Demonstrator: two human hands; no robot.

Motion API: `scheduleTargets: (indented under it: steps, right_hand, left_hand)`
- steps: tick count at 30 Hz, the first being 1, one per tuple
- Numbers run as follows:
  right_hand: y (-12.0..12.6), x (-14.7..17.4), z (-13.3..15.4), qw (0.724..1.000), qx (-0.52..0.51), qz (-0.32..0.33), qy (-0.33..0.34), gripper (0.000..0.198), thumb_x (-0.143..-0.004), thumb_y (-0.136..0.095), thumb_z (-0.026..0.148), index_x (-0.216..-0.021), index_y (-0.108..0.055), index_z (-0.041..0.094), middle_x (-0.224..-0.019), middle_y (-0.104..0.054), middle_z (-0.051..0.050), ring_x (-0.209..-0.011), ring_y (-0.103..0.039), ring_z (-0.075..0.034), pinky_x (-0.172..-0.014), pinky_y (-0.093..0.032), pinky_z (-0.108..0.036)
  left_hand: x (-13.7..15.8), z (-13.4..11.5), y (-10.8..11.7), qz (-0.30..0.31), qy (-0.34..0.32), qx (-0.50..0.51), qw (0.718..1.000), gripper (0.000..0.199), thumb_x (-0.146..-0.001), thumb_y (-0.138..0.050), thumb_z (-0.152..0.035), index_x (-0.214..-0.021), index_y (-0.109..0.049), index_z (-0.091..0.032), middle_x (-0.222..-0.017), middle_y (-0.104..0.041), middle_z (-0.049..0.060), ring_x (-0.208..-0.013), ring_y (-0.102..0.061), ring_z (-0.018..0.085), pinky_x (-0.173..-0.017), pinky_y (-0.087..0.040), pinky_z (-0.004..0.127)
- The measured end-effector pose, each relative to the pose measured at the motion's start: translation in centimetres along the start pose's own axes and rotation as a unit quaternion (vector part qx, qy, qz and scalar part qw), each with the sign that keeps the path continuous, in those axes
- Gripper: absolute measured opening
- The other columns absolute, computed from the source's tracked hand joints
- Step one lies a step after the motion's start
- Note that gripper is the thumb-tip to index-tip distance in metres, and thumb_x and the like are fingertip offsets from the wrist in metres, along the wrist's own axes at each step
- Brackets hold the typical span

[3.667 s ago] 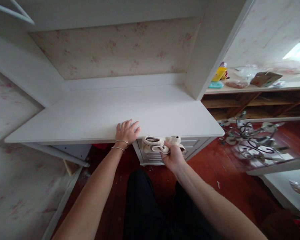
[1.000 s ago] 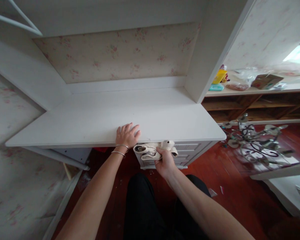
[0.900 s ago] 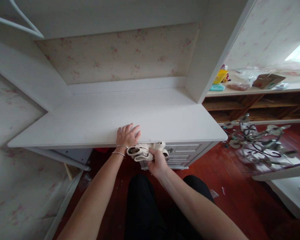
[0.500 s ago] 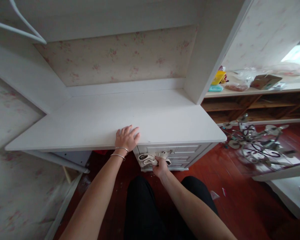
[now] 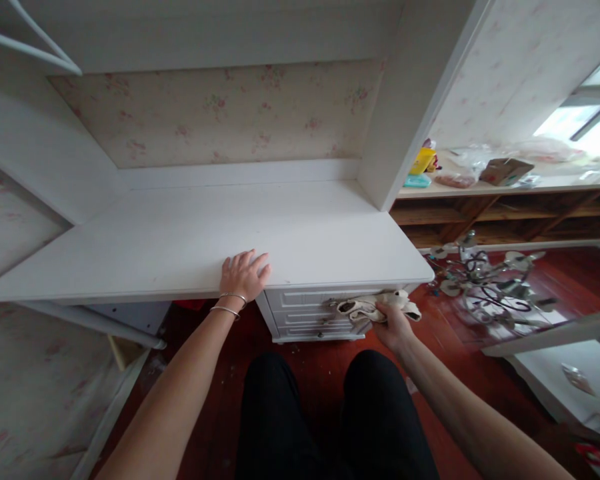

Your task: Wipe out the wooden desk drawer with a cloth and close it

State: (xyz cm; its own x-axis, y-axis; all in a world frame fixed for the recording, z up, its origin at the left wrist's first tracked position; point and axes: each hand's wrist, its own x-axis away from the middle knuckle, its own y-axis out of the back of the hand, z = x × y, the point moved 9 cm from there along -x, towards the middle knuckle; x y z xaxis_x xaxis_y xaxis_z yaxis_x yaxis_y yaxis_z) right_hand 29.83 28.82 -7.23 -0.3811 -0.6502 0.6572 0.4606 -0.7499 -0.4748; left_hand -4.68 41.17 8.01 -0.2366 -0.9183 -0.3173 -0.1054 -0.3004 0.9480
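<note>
My left hand (image 5: pixel 245 273) lies with fingers spread on the front edge of the white desk (image 5: pixel 190 227), two bangles round its wrist. My right hand (image 5: pixel 394 325) is closed round a crumpled cream cloth (image 5: pixel 363 309), whose folds stick out on both sides of the fist. The cloth is against the right part of the white drawer front (image 5: pixel 300 300), just under the desktop, and covers some of it. Small knobs show on the drawers to the left of the cloth.
On the red floor to the right lies a chandelier (image 5: pixel 495 280). Behind it a low wooden shelf (image 5: pixel 480 210) carries a cardboard box (image 5: pixel 505 171), plastic bags and a yellow item (image 5: pixel 423 161). A white piece of furniture (image 5: pixel 560 380) stands at lower right. A white cable (image 5: pixel 35 53) hangs at upper left.
My right hand has moved right along the drawer front with the cloth, from its left part to its right end. My left hand stays on the desk edge. The view has shifted slightly right.
</note>
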Motion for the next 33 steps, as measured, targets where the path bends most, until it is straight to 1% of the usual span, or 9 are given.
scheduleTargets:
  steps: [5, 10, 13, 18, 21, 23, 25, 29, 33]
  right_hand:
    - [-2.3, 5.4, 3.2, 0.997, -0.001, 0.061, 0.041, 0.029, -0.086, -0.048, -0.003, -0.098, -0.065, 0.018, -0.086, -0.072, -0.003, -0.068, -0.07, -0.013, -0.063, -0.061, -0.02]
    - [-4.1, 11.3, 3.4, 0.996, 0.057, 0.067, 0.033, 0.026, -0.083, -0.058, 0.002, -0.103, -0.067, 0.016, -0.088, -0.072, -0.006, -0.071, -0.072, -0.019, -0.065, -0.063, -0.026]
    - [-6.6, 13.8, 3.0, 0.993, 0.056, 0.102, 0.018, 0.023, -0.083, -0.059, 0.007, -0.103, -0.067, 0.016, -0.085, -0.071, -0.007, -0.074, -0.072, -0.021, -0.071, -0.063, -0.033]
    - [-14.5, 14.6, 2.3, 0.977, 0.017, 0.211, 0.015, 0.019, -0.081, -0.058, 0.011, -0.098, -0.066, 0.016, -0.08, -0.069, -0.005, -0.08, -0.071, -0.022, -0.076, -0.061, -0.036]
    - [-20.6, 12.9, 1.5, 0.961, -0.02, 0.273, 0.024, 0.017, -0.081, -0.054, 0.012, -0.093, -0.065, 0.016, -0.078, -0.068, -0.003, -0.076, -0.069, -0.017, -0.074, -0.06, -0.031]
    - [-24.1, 11.0, 0.8, 0.957, -0.042, 0.285, 0.046, 0.018, -0.082, -0.051, 0.01, -0.093, -0.063, 0.017, -0.076, -0.067, 0.001, -0.071, -0.067, -0.013, -0.072, -0.058, -0.024]
    - [-26.4, 9.0, -1.3, 0.959, 0.045, 0.28, 0.032, 0.016, -0.086, -0.048, 0.011, -0.092, -0.061, 0.018, -0.073, -0.066, 0.002, -0.066, -0.064, -0.011, -0.067, -0.057, -0.022]
    - [-26.4, 6.1, -4.5, 0.944, 0.209, 0.253, -0.025, 0.014, -0.085, -0.051, 0.004, -0.086, -0.058, 0.016, -0.064, -0.062, 0.001, -0.056, -0.059, -0.011, -0.057, -0.055, -0.021]
    - [-22.7, 7.0, -3.4, 0.924, 0.283, 0.256, -0.022, 0.005, -0.083, -0.06, 0.007, -0.086, -0.062, 0.011, -0.066, -0.065, -0.005, -0.053, -0.059, -0.013, -0.048, -0.05, -0.022]
  left_hand:
    - [0.0, -0.1, 0.1, 0.0, -0.003, 0.001, 1.0, 0.044, -0.096, -0.037, -0.05, -0.133, -0.058, -0.038, -0.144, -0.053, 0.004, -0.128, -0.046, 0.027, -0.109, -0.03, 0.051]
    - [0.1, 0.1, 0.0, -0.002, 0.004, 0.001, 1.0, 0.044, -0.096, -0.038, -0.05, -0.132, -0.058, -0.039, -0.144, -0.053, 0.003, -0.129, -0.046, 0.027, -0.111, -0.028, 0.051]
    - [0.2, 0.1, 0.1, -0.006, 0.008, 0.006, 1.0, 0.042, -0.096, -0.038, -0.05, -0.132, -0.059, -0.04, -0.143, -0.054, 0.002, -0.13, -0.046, 0.027, -0.112, -0.027, 0.051]
    - [0.2, 0.2, 0.2, -0.011, 0.014, 0.011, 1.0, 0.041, -0.095, -0.04, -0.049, -0.13, -0.06, -0.04, -0.143, -0.054, 0.002, -0.128, -0.047, 0.026, -0.111, -0.028, 0.051]
    - [0.1, 0.1, 0.2, -0.007, 0.001, 0.015, 1.0, 0.041, -0.096, -0.04, -0.049, -0.129, -0.06, -0.038, -0.142, -0.055, 0.003, -0.129, -0.047, 0.026, -0.109, -0.03, 0.05]
    - [0.1, 0.1, 0.3, -0.009, -0.005, 0.015, 1.0, 0.041, -0.096, -0.04, -0.049, -0.13, -0.06, -0.038, -0.142, -0.055, 0.004, -0.128, -0.047, 0.027, -0.108, -0.031, 0.051]
    - [0.2, 0.0, 0.4, -0.012, -0.009, 0.01, 1.0, 0.041, -0.096, -0.041, -0.048, -0.13, -0.06, -0.038, -0.141, -0.055, 0.004, -0.127, -0.048, 0.027, -0.107, -0.032, 0.051]
    - [0.2, 0.0, 0.6, -0.02, 0.001, -0.011, 1.0, 0.037, -0.096, -0.04, -0.048, -0.12, -0.065, -0.035, -0.135, -0.059, 0.006, -0.125, -0.05, 0.028, -0.108, -0.031, 0.052]
    - [0.2, 0.0, 0.5, -0.033, -0.003, -0.01, 0.999, 0.039, -0.096, -0.04, -0.048, -0.114, -0.068, -0.029, -0.134, -0.059, 0.009, -0.125, -0.05, 0.03, -0.108, -0.031, 0.054]
